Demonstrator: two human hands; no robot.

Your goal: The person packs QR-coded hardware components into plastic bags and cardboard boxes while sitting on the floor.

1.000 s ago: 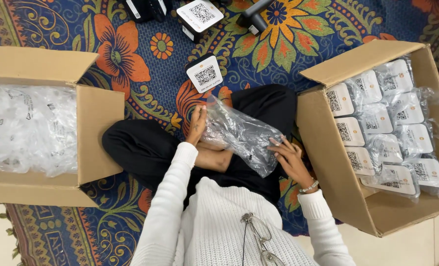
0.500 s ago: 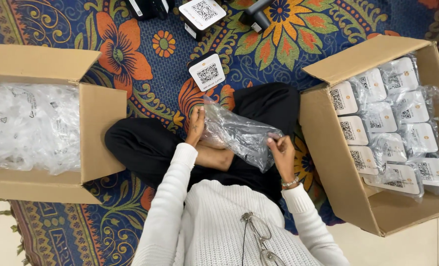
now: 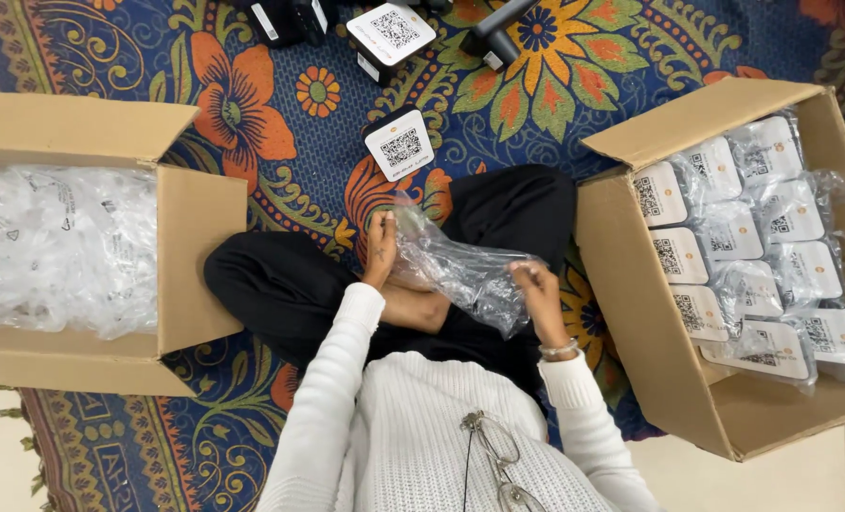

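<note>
The floor here is covered by a rug (image 3: 280, 123), dark blue with big orange and yellow flowers, and pale tile peeks out along the near edge. The person sits cross-legged in the middle of it, in black trousers and a white knit sweater.

Using the bag (image 3: 460, 270) as the landmark: it's a clear, crinkly plastic bag stretched over the lap, pinched by the left hand (image 3: 381, 248) at its far-left end and by the right hand (image 3: 534, 284) at its right edge, both closed on it.

Left of the bag sits an open cardboard box (image 3: 195, 256) stuffed with more clear plastic. Right of it, another box (image 3: 631, 313) holds rows of bagged white devices (image 3: 726, 256) with square code labels. Just beyond the bag lies one loose white device (image 3: 400, 145); farther off, another (image 3: 389, 36) among black gadgets.
</note>
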